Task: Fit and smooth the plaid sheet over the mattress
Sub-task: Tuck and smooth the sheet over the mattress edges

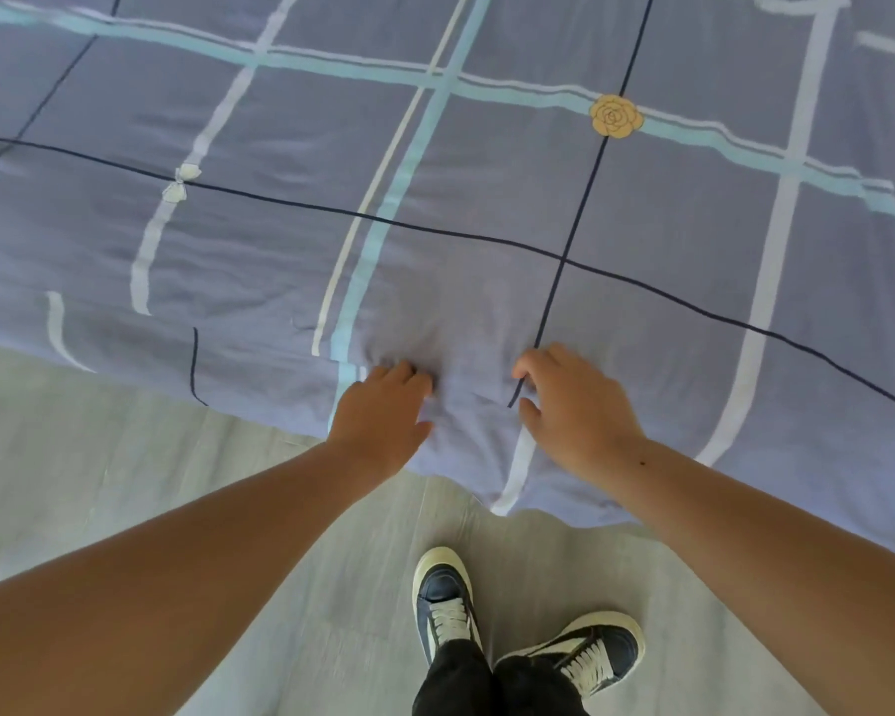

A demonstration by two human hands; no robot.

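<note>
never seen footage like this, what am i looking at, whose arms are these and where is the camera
There is no machine here. One person wears a wide-angle camera on the head, looking forward and down, so this single picture shows their own bare arms from above. The left hand and right hand reach to the near edge of a purple plaid sheet spread out before them, printed with a rose and a bow. The left hand's fingers curl into the cloth, which puckers there, so it seems to hold the sheet. The right hand rests on the overhanging edge with bent fingers; whether it pinches the cloth is unclear. Below are the pale floor and the person's shoes.
</note>
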